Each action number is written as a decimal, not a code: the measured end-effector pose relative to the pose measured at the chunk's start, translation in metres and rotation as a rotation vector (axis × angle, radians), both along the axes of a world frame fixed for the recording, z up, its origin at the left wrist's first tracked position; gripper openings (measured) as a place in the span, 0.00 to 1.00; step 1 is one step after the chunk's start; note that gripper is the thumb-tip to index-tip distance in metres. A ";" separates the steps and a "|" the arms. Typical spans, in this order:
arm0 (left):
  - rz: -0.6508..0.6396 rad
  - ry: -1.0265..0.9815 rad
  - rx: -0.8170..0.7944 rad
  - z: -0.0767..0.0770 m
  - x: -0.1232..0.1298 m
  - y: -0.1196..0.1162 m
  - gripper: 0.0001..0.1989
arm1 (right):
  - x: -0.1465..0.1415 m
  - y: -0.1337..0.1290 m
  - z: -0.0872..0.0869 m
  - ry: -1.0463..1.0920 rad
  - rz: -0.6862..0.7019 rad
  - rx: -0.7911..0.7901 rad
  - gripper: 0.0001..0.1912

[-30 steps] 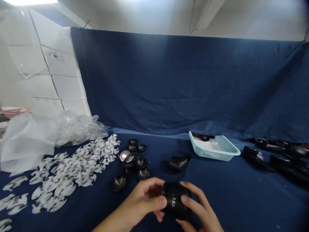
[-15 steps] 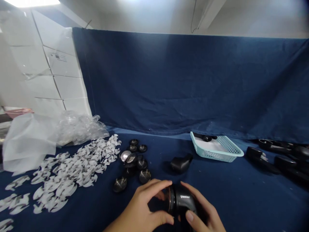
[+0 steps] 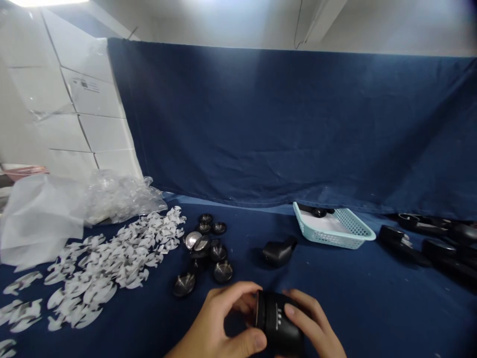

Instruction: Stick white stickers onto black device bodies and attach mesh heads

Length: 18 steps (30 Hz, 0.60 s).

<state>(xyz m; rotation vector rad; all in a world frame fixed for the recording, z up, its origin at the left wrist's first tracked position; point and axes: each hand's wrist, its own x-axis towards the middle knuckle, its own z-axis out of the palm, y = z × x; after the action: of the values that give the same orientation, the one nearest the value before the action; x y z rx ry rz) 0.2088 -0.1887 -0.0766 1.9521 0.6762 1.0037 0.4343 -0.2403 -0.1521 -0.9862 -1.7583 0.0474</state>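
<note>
One black device [image 3: 279,325] toward the near edge of the tabletop [image 3: 365,303], left hand [image 3: 219,325] pinching its end, right hand [image 3: 318,330] clasping it; uneven pressure (surface looks smooth) could cause slipping.

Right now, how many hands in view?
2: the left hand at the left end of the black device, the right hand on its right side. Both are partly hidden; no others show.
</note>
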 end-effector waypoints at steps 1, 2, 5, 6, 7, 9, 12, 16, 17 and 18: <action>-0.028 -0.015 -0.044 0.003 0.001 -0.001 0.24 | 0.005 0.002 0.000 -0.050 0.012 0.046 0.26; -0.060 -0.027 -0.095 0.005 0.002 -0.001 0.23 | 0.011 0.003 0.001 -0.116 0.033 0.085 0.28; -0.191 -0.083 -0.357 0.002 0.006 0.003 0.25 | 0.024 0.006 0.008 -0.296 0.057 0.185 0.33; -0.225 -0.102 -0.472 -0.001 0.007 0.006 0.26 | 0.025 0.007 0.011 -0.310 0.039 0.211 0.34; -0.248 -0.114 -0.585 -0.004 0.008 0.009 0.28 | 0.025 0.007 0.014 -0.301 0.008 0.234 0.35; -0.256 -0.087 -0.781 -0.010 0.010 0.014 0.30 | 0.021 0.008 0.017 -0.265 -0.048 0.268 0.34; -0.195 0.034 -0.974 -0.018 0.010 0.019 0.32 | 0.013 0.007 0.015 -0.326 -0.038 0.287 0.32; -0.124 0.060 -1.081 -0.033 0.006 0.022 0.32 | 0.010 0.005 0.010 -0.422 -0.025 0.299 0.32; -0.131 0.058 -1.100 -0.037 0.006 0.023 0.32 | 0.011 0.005 0.010 -0.463 -0.012 0.317 0.32; -0.150 0.061 -1.118 -0.041 0.005 0.024 0.33 | 0.011 0.005 0.010 -0.508 0.003 0.338 0.31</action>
<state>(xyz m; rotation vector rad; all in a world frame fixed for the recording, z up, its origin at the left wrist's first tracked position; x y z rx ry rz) 0.2136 -0.1645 -0.1172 1.0125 0.8540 0.3089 0.4458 -0.2357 -0.1421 -0.7858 -2.1343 -0.5235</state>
